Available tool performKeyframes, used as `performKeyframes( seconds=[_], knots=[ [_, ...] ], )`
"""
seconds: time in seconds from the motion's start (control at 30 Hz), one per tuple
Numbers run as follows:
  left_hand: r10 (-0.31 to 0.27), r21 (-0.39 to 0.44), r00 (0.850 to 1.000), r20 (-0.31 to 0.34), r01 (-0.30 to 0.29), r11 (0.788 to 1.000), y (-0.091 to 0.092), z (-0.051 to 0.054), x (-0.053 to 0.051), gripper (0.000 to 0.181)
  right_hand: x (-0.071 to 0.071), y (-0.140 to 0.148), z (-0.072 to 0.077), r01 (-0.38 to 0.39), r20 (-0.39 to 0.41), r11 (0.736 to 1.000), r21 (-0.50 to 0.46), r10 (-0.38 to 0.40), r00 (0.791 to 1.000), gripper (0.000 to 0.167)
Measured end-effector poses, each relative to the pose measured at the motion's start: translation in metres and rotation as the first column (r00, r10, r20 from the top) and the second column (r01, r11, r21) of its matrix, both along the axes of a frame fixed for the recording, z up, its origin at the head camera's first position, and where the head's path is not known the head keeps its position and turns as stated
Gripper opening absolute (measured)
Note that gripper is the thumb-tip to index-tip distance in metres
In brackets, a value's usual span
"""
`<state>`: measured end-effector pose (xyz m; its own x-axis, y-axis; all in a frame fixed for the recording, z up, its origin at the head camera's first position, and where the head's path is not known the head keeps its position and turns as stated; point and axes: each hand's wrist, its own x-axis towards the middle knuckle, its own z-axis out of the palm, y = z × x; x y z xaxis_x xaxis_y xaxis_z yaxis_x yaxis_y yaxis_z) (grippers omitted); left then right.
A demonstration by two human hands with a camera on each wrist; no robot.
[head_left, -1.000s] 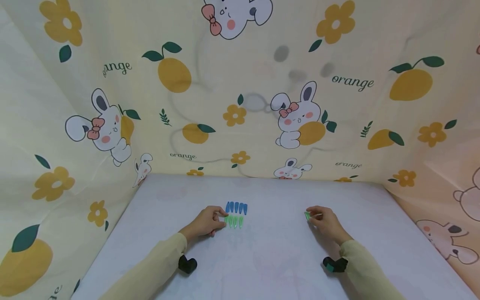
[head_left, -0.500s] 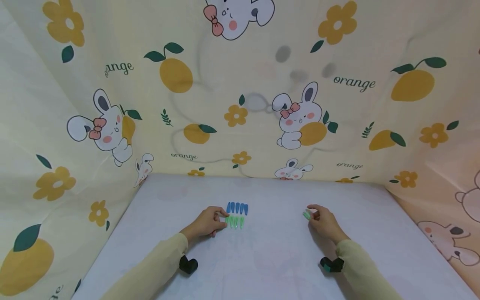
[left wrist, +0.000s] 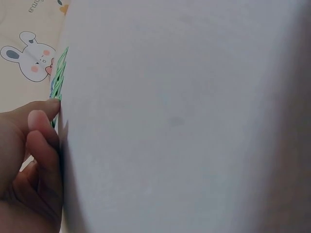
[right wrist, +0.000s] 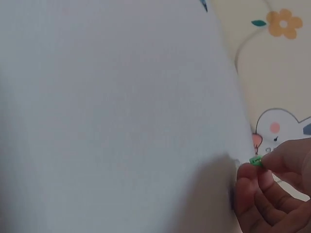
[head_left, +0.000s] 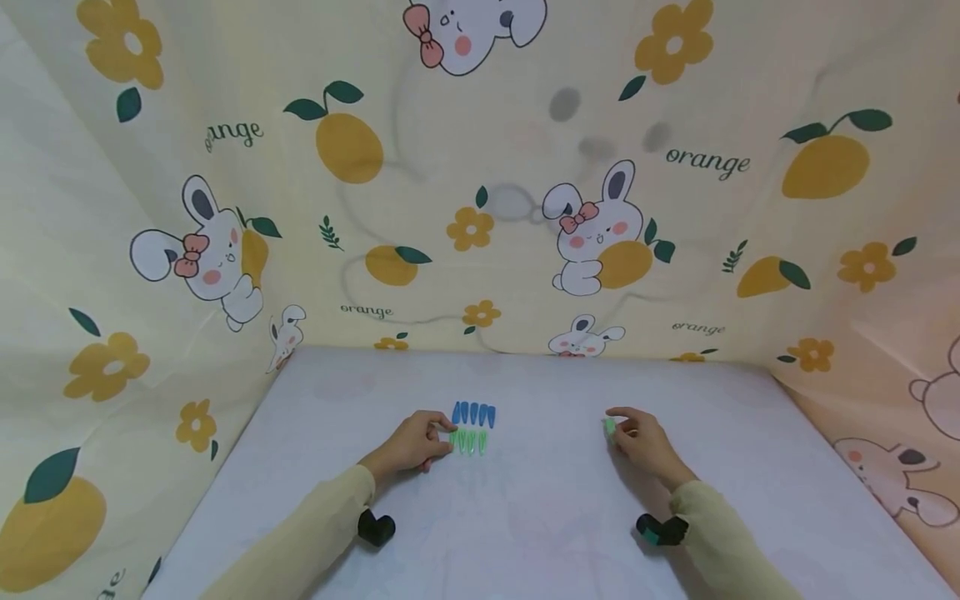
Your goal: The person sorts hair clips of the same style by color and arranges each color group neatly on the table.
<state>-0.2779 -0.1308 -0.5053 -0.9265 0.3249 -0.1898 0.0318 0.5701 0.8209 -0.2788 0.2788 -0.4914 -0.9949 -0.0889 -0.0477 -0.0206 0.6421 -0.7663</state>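
Observation:
Several blue snap hair clips (head_left: 474,414) lie side by side in a row on the white table. Below them is a row of green hair clips (head_left: 471,442). My left hand (head_left: 412,440) rests at the left end of the green row and pinches the leftmost green clip between forefinger and thumb. In the left wrist view, fingers of this hand (left wrist: 36,150) hide part of that row. Off to the right, my right hand (head_left: 647,443) holds a single green hair clip (right wrist: 256,160) just above the table, between thumb and fingers.
The white table (head_left: 540,517) meets a patterned cloth (head_left: 420,208) at its back and sides. The cloth carries rabbits, flowers and oranges. Each wrist wears a black camera mount, the left one (head_left: 377,528) and the right one (head_left: 662,530).
My right hand has shifted slightly left, and the green hair clip in its fingers has turned. The left hand and both rows of clips stay in place.

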Motion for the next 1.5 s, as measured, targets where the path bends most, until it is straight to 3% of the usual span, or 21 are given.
performKeyframes(
  seconds=[0.17, 0.63, 1.17, 1.5],
  knots=[
    [0.003, -0.006, 1.000, -0.010, -0.003, 1.000, 0.001, 0.001, 0.000, 0.031, -0.002, -0.008, 0.000, -0.031, 0.021, 0.997, -0.075, 0.033, 0.999, 0.041],
    [0.004, -0.008, 1.000, -0.015, -0.004, 1.000, -0.001, 0.000, 0.001, 0.029, 0.000, -0.035, -0.004, -0.140, -0.036, 0.969, -0.202, 0.135, 0.990, 0.039],
    [0.007, -0.011, 1.000, -0.027, -0.007, 1.000, 0.000, 0.000, 0.001, 0.030, 0.005, -0.075, -0.002, -0.240, -0.053, 0.942, -0.235, 0.234, 0.971, 0.039],
    [0.008, -0.015, 1.000, -0.016, -0.008, 1.000, 0.002, 0.001, 0.001, 0.032, 0.007, -0.108, -0.002, -0.216, -0.003, 0.946, -0.240, 0.222, 0.975, 0.037]
  ],
)
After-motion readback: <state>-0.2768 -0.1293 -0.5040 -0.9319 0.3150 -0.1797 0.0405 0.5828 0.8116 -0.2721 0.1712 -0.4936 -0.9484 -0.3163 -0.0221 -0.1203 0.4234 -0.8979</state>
